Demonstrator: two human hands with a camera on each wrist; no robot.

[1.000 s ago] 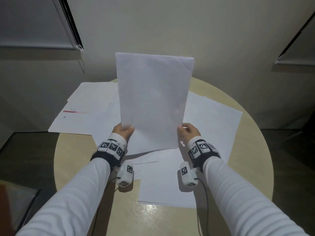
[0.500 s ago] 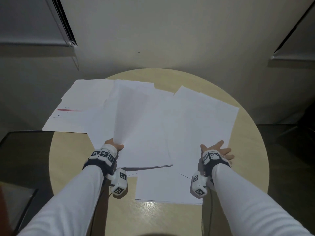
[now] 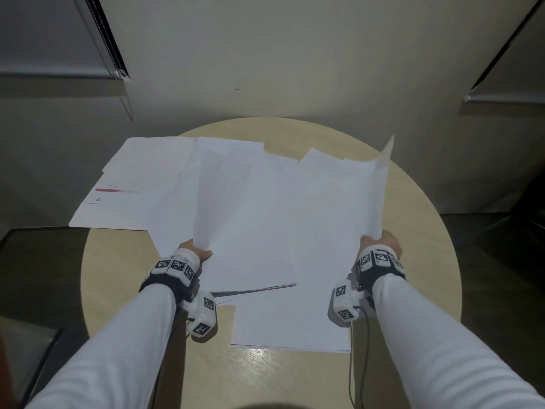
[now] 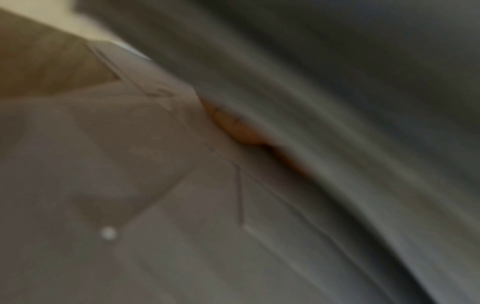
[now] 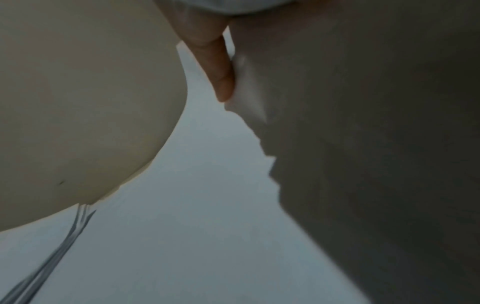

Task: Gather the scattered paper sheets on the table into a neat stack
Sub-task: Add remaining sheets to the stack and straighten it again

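Note:
White paper sheets lie spread over a round beige table (image 3: 424,261). My left hand (image 3: 196,251) grips the near-left edge of a thin stack of sheets (image 3: 236,225), whose left side curls upward. My right hand (image 3: 382,242) pinches the right edge of another sheet (image 3: 330,202) and lifts it, so its far corner stands up. In the right wrist view a finger (image 5: 219,67) presses against that raised sheet (image 5: 363,144). The left wrist view is blurred; a fingertip (image 4: 239,127) shows under the stack's edge. A sheet with a red bar (image 3: 118,184) lies at far left.
One more sheet (image 3: 289,320) lies near the table's front edge between my wrists. The red-bar sheet overhangs the table's left edge. A pale wall stands behind the table, with dark floor on both sides. Cables hang from both wrist cameras.
The stack I held upright with both hands came down onto the table. My right hand let go, moved right, lay flat on a sheet, and now pinches and lifts its edge.

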